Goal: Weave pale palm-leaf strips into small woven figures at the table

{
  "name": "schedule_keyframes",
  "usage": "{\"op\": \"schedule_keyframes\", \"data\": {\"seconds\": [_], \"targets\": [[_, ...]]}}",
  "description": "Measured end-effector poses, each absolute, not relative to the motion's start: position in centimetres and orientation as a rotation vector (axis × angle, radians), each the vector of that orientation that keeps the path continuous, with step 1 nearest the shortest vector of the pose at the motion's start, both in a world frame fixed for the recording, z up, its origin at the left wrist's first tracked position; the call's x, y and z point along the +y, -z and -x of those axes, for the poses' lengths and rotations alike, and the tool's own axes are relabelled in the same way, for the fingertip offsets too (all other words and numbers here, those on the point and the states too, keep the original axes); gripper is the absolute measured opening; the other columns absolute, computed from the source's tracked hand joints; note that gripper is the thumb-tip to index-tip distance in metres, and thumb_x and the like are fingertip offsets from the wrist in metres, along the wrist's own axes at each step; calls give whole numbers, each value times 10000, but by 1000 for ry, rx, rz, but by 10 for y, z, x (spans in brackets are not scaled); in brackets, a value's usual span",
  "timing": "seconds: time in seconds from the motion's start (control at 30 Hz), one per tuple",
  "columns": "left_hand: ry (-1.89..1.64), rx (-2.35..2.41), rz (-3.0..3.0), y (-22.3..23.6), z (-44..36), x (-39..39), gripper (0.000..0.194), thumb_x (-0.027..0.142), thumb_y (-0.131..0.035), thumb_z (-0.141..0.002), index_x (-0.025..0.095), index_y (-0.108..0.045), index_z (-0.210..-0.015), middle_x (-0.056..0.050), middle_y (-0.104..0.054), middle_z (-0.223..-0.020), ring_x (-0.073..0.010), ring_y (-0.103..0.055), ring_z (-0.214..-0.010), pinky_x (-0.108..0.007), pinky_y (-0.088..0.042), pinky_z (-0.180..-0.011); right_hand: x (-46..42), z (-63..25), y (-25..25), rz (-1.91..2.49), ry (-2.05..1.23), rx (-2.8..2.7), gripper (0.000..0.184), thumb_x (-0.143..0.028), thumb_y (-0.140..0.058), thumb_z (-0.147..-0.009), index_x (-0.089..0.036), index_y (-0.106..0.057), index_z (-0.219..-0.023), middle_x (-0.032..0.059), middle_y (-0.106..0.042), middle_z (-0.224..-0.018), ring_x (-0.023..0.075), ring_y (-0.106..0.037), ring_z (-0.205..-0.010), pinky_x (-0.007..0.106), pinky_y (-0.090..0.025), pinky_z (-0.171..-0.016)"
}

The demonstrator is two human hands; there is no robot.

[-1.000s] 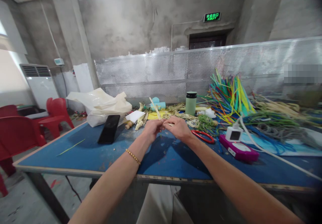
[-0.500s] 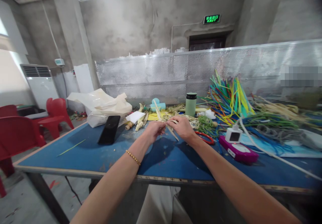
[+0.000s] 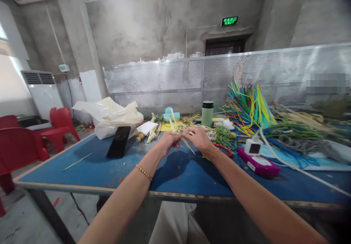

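Pale flat strips point(image 3: 173, 122), like dried husk or leaf, pass between my two hands over the middle of the blue table point(image 3: 90, 174). My left hand point(image 3: 169, 142) is closed on them, with some ends standing up and away from me. My right hand point(image 3: 196, 138) pinches the same strips just to the right, fingertips almost touching the left ones. One pale end slants down below the right fingers. How the strips cross between the fingers is hidden. Red-handled scissors point(image 3: 223, 150) seem to lie beside my right wrist, partly covered by it.
To the left are a black phone point(image 3: 119, 142) and a white plastic bag point(image 3: 112, 116). Behind my hands stands a green bottle point(image 3: 207, 114). On the right lie colourful strips point(image 3: 251, 108), green cords point(image 3: 293, 132) and a purple device point(image 3: 258, 162) with a white cable.
The strip ends above my left hand have spread apart slightly, so two now show separately. Both hands stay almost in the same place, and the view has shifted a little.
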State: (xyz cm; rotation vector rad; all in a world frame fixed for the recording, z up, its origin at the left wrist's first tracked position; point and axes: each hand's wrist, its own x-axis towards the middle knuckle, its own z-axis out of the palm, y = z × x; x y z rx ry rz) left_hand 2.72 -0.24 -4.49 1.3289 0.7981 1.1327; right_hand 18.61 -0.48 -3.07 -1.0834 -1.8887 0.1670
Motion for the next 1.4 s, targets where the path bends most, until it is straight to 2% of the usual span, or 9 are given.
{"op": "schedule_keyframes", "data": {"seconds": [0.23, 0.57, 0.83, 0.93, 1.07, 1.13, 1.4], "targets": [[-1087, 720, -1336, 44, -26, -3, 122, 182, -659, -724, 86, -613, -664, -2, -514, -562, -71, -451, -447, -230, -307, -469, -1, -184, 35, 1120, -167, -1874, 155, -234, -580, -762, -152, -691, -691, 51, -705, -733, 179, -619, -715, 257, -434, -675], [-1118, 704, -1401, 41, -24, -4, 175, 219, -755, -619, 83, -645, -632, -13, -544, -550, -80, -479, -506, -232, -306, -513, -5, -179, 31, 1152, -156, -1838, 133, -219, -582, -749, -143, -687, -718, 59, -704, -747, 171, -612, -712, 258, -437, -678], [-1172, 642, -1412, 42, -25, -3, 134, 177, -746, -555, 92, -653, -601, -2, -548, -530, -82, -497, -508, -233, -310, -523, -16, -173, 30, 1214, -413, -1730, 202, -319, -534, -781, -155, -630, -710, 4, -609, -619, 119, -521, -483, 211, -393, -427], [-1176, 628, -1392, 42, -25, -4, 174, 186, -774, -531, 87, -666, -624, -9, -574, -560, -86, -515, -524, -233, -331, -534, -16, -174, 27, 1223, -343, -1783, 223, -308, -516, -795, -156, -621, -671, 2, -594, -577, 122, -525, -495, 220, -404, -479], [-1155, 625, -1410, 42, -24, -3, 242, 215, -805, -535, 75, -693, -697, -21, -598, -586, -86, -527, -539, -232, -357, -550, -13, -176, 24, 1189, -209, -1834, 141, -246, -565, -747, -150, -660, -710, 41, -674, -722, 162, -598, -693, 250, -438, -654], [-1160, 623, -1412, 42, -24, -3, 264, 215, -812, -531, 73, -700, -724, -22, -601, -590, -87, -533, -540, -229, -367, -551, -14, -176, 23, 1180, -187, -1842, 114, -229, -586, -722, -150, -667, -713, 49, -685, -747, 172, -606, -728, 262, -438, -688], [-1171, 616, -1421, 41, -26, -6, 217, 133, -767, -548, 72, -720, -752, -47, -638, -630, -96, -549, -576, -227, -401, -584, -22, -177, 22, 1164, -490, -1817, 127, -241, -578, -723, -156, -633, -646, -1, -608, -508, 121, -540, -480, 217, -397, -489]]}}
